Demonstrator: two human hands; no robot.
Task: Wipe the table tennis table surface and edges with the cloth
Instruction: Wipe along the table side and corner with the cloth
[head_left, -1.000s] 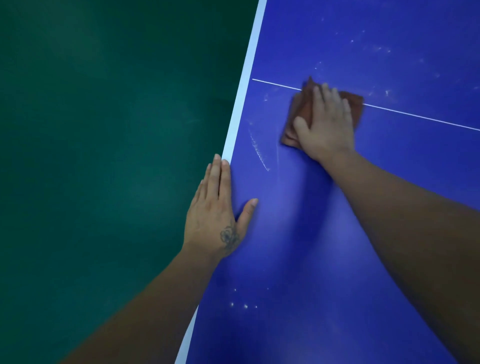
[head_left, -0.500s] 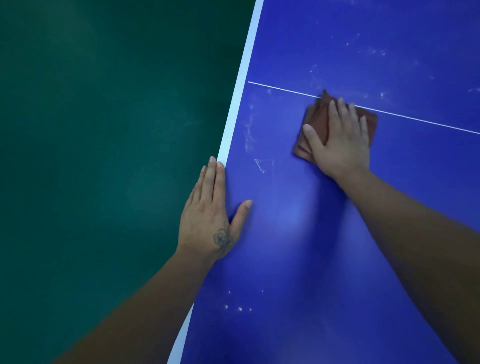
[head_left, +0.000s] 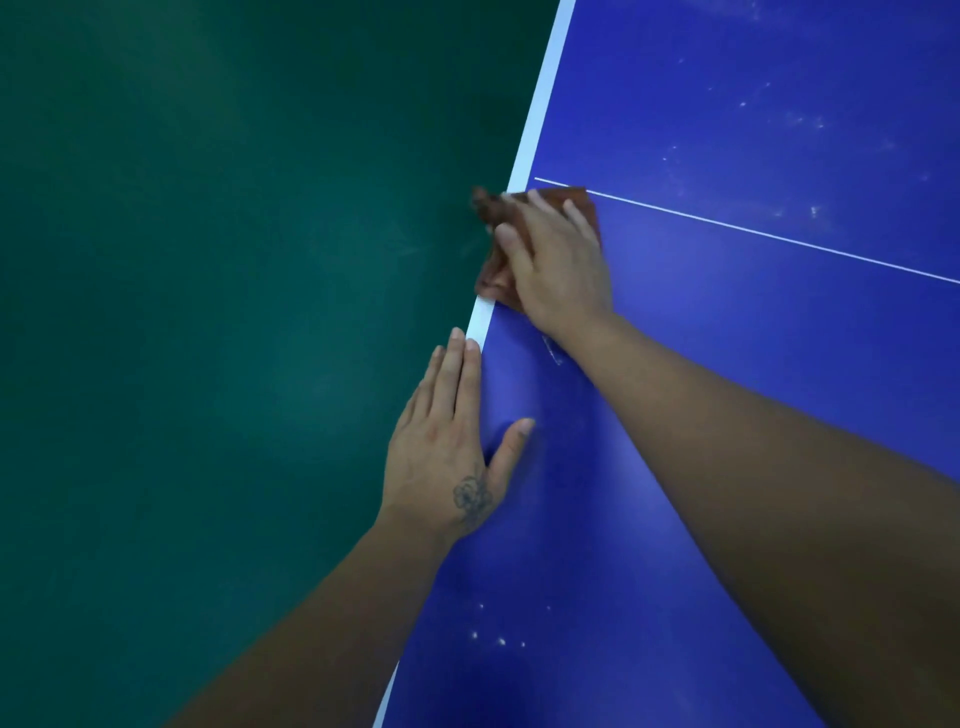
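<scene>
Table: blue table (head_left: 727, 415) fills the right side, its white edge band (head_left: 540, 104) running diagonally from top to bottom, with a thin white line (head_left: 779, 239) crossing the top.
Cloth: brown cloth (head_left: 496, 270) lies right at the table's left edge, just below where the thin line meets the band; part of it sits on the blue top and covers the band, and a crumpled corner pokes out past the edge over the floor.
Right hand: right hand (head_left: 558, 265) lies flat on the cloth, palm down, fingers straight and a little spread, pointing toward the edge; it presses the cloth to the table rather than curling round it.
Left hand: left hand (head_left: 447, 452) rests palm down on the table's edge nearer the person, fingers straight and together along the band, thumb spread out onto the blue; it holds nothing. A small tattoo shows near the thumb's base.
Gap: the two hands are near each other along the edge, not touching.
Marks: white specks (head_left: 498, 639) dot the blue near the bottom, and fainter smudges (head_left: 800, 122) scatter beyond the thin line.
Floor: dark green floor (head_left: 208, 312) takes up the left side.
</scene>
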